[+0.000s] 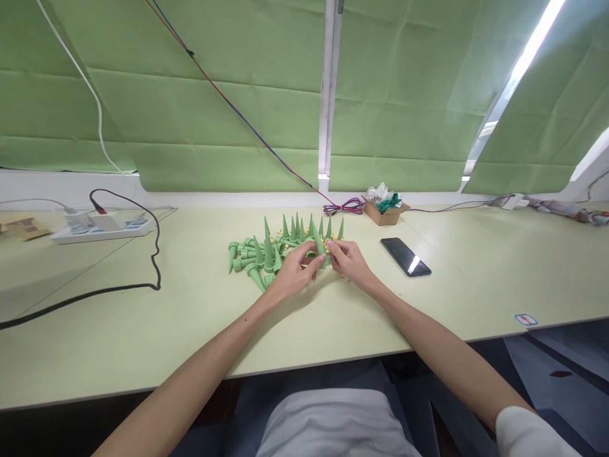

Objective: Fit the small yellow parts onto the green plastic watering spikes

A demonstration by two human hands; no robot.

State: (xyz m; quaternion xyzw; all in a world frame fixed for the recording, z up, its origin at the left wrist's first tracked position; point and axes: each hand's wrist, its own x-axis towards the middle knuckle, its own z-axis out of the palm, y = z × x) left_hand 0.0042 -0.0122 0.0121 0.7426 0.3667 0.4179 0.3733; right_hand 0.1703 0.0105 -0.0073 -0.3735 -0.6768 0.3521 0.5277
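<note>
My left hand (299, 270) is closed around a green plant-watering spike (318, 237), which is held with its tip up and tilted. Right beside it, my right hand (349, 260) pinches its thumb and fingers together at the spike's lower end. Whatever is in that pinch is too small to make out, though yellow bits show by the fingertips. More green watering spikes (269, 254) crowd the table behind and left of my hands, some standing point up, others lying on their sides. Small yellow pieces (287, 247) are scattered among them, partly hidden by my hands.
A black phone (406, 256) lies right of my hands. Behind it stands a small cardboard box (383, 214) with clear and green plastic, beside coiled wires (349, 206). On the left, a white power strip (102, 231) has a black cable (95, 291) running across the table (190, 330).
</note>
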